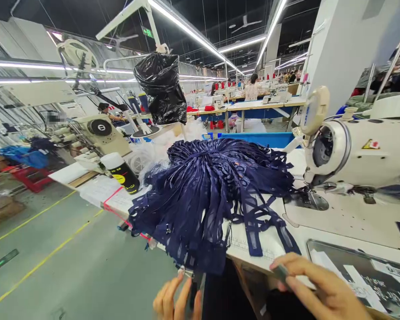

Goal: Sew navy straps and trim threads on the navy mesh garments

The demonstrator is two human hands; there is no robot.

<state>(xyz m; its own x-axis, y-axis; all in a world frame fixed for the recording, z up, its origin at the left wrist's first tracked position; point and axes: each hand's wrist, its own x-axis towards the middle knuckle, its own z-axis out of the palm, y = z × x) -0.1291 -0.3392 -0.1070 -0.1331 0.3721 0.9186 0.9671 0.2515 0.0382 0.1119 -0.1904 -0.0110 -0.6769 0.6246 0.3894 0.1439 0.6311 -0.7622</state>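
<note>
A black ceiling (206, 20) spans the top of the frame, hung with long bright tube lights (180, 25). Upper right, a pale pillar (340, 49). Worktables (266, 105) cross the centre background. Lower left, grey-green floor (120, 271) with yellow lines (70, 239).

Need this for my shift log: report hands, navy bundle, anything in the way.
Left hand at navy bundle, grip unclear. Right hand pinching small grey piece. Bundle heaped on table, edge overhanging. Sewing machine close on its right.
</note>
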